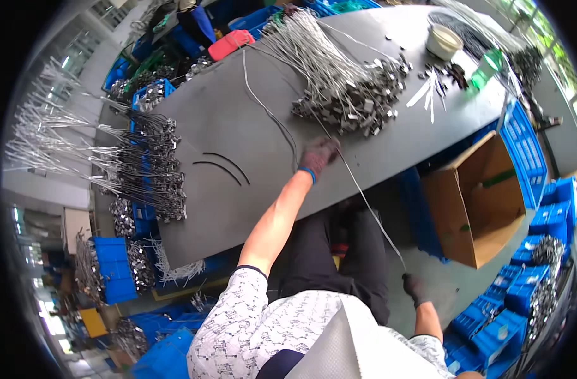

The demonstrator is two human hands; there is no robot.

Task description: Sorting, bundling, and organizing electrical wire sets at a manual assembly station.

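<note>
A thin grey-white cable (372, 207) runs taut from the edge of a large cable bundle down past the table edge to my lower right. My left hand (320, 155), in a dark reddish glove with a blue cuff, is closed round it above the tabletop. Low beside my right thigh, my gloved right hand (416, 288) grips the lower stretch; the cable's end there is hidden. The bundle (307, 47) lies just beyond my left hand, its dark and silvery connectors (354, 107) heaped toward me. Two short black tubes (225, 165) lie left of that hand.
The grey table (238, 221) carries hanging cables with connectors (165, 167) at its left edge. A white tub (444, 42), green bottle (486, 69) and white strips (430, 95) are at far right. An open cardboard box (456, 208) and blue crates (500, 341) stand right.
</note>
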